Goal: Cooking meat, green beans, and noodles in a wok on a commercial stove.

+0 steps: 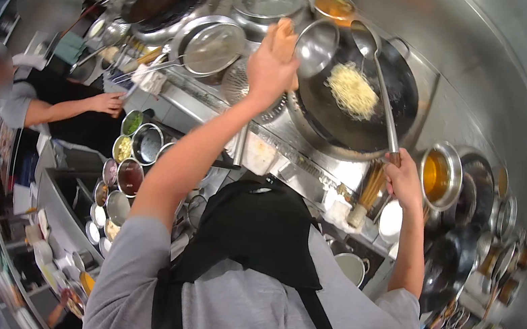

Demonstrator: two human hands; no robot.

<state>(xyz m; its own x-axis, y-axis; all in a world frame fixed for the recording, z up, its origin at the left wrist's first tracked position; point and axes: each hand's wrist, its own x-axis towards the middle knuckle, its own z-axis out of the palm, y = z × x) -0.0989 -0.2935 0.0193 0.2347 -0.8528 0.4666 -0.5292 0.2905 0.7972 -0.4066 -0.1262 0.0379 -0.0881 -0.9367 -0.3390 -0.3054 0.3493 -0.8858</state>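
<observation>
Cook at a steel wok station, both hands raised over a dark wok point(378, 124) of pale noodles point(353, 91).

The left hand point(272, 63) is closed on a small steel bowl point(316, 48), tilted at the wok's left rim. The right hand point(403, 178) is wrapped round the wooden grip of a long steel ladle point(366, 40), its cup above the wok's far edge. Round steel seasoning pots point(129, 175) stand in rows lower left; a pot of amber oil point(437, 175) sits right. Another person's hand point(108, 102) rests on the steel counter point(278, 156) at left.
</observation>
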